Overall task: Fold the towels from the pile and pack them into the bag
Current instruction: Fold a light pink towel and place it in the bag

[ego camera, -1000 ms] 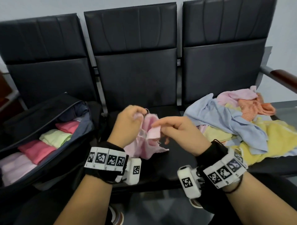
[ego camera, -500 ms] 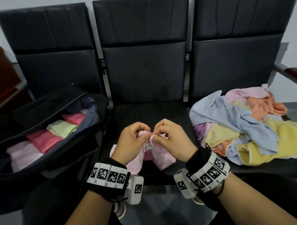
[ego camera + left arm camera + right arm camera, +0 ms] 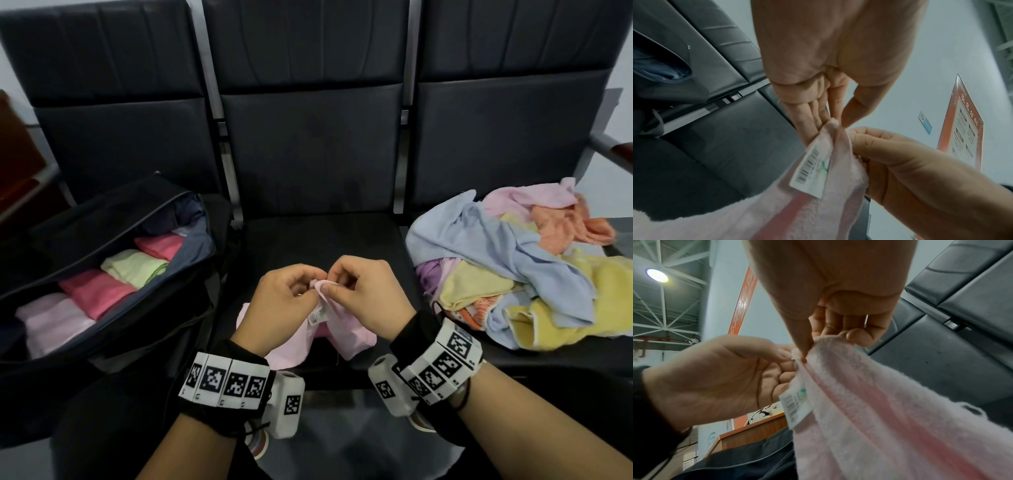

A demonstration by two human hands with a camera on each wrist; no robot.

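A pale pink towel (image 3: 346, 337) with a white barcode label (image 3: 809, 168) hangs over the front of the middle seat. My left hand (image 3: 286, 301) and right hand (image 3: 368, 294) meet above it, and each pinches the same top edge of the towel (image 3: 849, 373) between thumb and fingers. The loose towel pile (image 3: 513, 267), blue, yellow, orange and pink, lies on the right seat. The open black bag (image 3: 113, 274) on the left seat holds folded pink and light green towels in a row.
Three black padded chairs (image 3: 308, 147) stand joined in a row against a pale wall. A wooden armrest (image 3: 616, 154) juts out at the far right. Dark trousered knees and a shoe fill the bottom of the head view.
Both hands have come down and together at the towel's top edge, with the towel hanging lower over the seat front. My head view has shifted left and down.
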